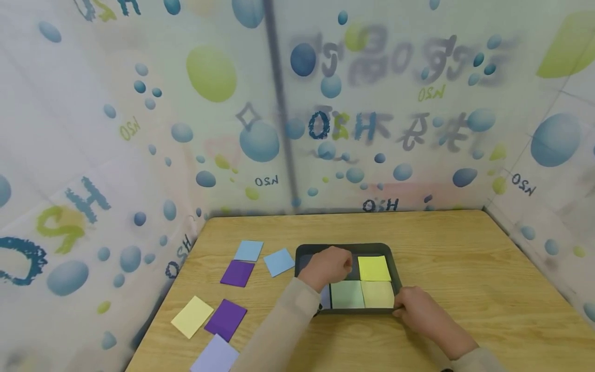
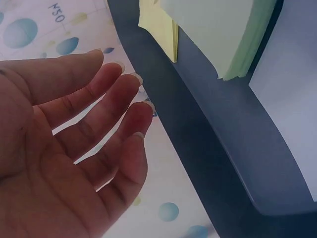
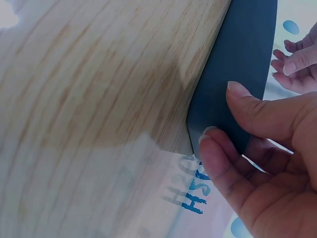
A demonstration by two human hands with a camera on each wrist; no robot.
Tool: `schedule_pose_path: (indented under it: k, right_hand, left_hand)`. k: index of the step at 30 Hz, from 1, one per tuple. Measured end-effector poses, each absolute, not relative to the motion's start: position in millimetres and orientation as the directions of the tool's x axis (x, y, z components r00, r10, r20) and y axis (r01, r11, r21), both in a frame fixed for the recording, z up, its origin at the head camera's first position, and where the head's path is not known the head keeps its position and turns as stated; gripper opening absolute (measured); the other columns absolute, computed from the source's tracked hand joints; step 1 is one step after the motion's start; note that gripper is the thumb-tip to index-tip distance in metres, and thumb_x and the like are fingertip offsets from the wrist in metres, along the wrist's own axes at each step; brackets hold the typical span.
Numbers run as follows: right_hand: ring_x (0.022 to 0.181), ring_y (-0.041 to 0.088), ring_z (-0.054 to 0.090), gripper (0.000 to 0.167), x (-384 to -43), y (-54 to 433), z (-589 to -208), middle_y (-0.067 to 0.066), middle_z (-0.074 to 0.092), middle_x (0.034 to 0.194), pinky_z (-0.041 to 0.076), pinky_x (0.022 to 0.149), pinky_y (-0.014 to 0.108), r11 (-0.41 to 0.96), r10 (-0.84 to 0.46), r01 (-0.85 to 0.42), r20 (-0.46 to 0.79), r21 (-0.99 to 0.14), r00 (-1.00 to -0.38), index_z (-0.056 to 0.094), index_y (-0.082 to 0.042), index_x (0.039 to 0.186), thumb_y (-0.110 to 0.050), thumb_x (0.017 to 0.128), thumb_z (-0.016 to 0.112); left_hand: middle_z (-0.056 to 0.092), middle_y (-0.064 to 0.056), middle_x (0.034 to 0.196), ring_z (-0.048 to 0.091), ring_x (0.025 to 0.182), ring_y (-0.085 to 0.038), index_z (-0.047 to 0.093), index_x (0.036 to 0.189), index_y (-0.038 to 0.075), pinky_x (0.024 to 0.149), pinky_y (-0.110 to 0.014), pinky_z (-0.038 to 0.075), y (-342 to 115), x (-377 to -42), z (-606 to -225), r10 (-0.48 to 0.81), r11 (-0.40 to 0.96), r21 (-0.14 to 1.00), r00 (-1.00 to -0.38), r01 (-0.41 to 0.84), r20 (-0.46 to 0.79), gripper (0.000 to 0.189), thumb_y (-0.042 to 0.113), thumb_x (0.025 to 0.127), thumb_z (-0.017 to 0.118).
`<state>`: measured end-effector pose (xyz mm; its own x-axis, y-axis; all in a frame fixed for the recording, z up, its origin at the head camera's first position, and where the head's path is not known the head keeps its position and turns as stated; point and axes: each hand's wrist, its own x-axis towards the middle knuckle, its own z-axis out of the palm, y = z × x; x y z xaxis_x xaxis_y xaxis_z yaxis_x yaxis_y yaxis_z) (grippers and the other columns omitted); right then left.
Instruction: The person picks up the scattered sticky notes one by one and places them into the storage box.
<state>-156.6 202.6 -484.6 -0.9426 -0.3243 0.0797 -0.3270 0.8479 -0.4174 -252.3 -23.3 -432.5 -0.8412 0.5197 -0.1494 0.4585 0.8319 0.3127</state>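
A dark grey tray [image 1: 325, 311] lies on the table with stacks of sticky notes inside. A bright yellow stack [image 1: 373, 268] is at its back right, a pale yellow stack [image 1: 377, 295] at front right, and a pale green stack [image 1: 347, 294] beside that. Over the tray's left part hovers my left hand [image 1: 326, 266], its fingers loosely bent and holding nothing in the left wrist view; my forearm partly hides a lavender stack [image 1: 325, 298]. At the front right corner my right hand [image 1: 420, 310] grips the tray, thumb [image 3: 252, 111] against its outer wall.
Left of the tray lie two light blue squares [image 1: 249, 250], two purple squares [image 1: 237, 273], a pale yellow square [image 1: 192, 316] and a lavender square [image 1: 215, 354]. The wooden table [image 1: 483, 289] meets bubble-printed curtains [image 1: 353, 155] at its back and sides.
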Motion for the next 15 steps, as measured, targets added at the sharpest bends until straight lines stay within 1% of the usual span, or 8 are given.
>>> schedule_pose_path:
  k: [6,10,13,15]
  right_hand:
    - [0.065,0.004,0.055,0.016,-156.3,202.1,-483.8,-0.005,0.062,0.072,0.047,0.056,0.02,0.856,-0.306,-0.301,0.057,-0.419,-0.95,0.072,-0.011,0.07,-0.002,0.077,0.082]
    - [0.065,0.004,0.054,0.017,-156.6,201.5,-483.5,-0.005,0.061,0.071,0.047,0.056,0.021,0.861,-0.294,-0.289,0.053,-0.418,-0.954,0.071,-0.012,0.069,-0.002,0.077,0.083]
    - [0.065,0.003,0.053,0.018,-156.9,201.3,-484.3,-0.006,0.061,0.07,0.047,0.057,0.021,0.862,-0.301,-0.299,0.061,-0.408,-0.952,0.071,-0.014,0.068,-0.003,0.076,0.083]
    - [0.065,0.002,0.053,0.018,-157.2,201.9,-484.9,-0.006,0.061,0.07,0.047,0.057,0.021,0.862,-0.308,-0.308,0.067,-0.402,-0.949,0.071,-0.014,0.068,-0.003,0.076,0.083]
  left_hand:
    - [0.072,0.005,0.109,0.063,0.084,-0.008,0.07,0.11,0.019,0.072,-0.028,0.053,-31.3,-254.1,-433.7,0.505,0.836,0.314,-0.854,0.45,-0.122,0.012,0.024,0.102,0.062]
    - [0.071,0.005,0.112,0.066,0.093,-0.012,0.071,0.112,0.018,0.075,-0.03,0.055,-39.0,-258.7,-435.4,0.482,0.846,0.314,-0.87,0.431,-0.102,0.014,0.024,0.102,0.062]
    - [0.069,0.002,0.113,0.065,0.098,-0.015,0.07,0.113,0.017,0.078,-0.032,0.055,-48.4,-263.6,-437.3,0.456,0.857,0.304,-0.887,0.415,-0.075,0.015,0.023,0.102,0.061]
    - [0.067,-0.001,0.112,0.064,0.098,-0.018,0.069,0.114,0.016,0.078,-0.032,0.055,-55.9,-268.0,-439.3,0.438,0.865,0.298,-0.897,0.404,-0.053,0.016,0.021,0.103,0.06]
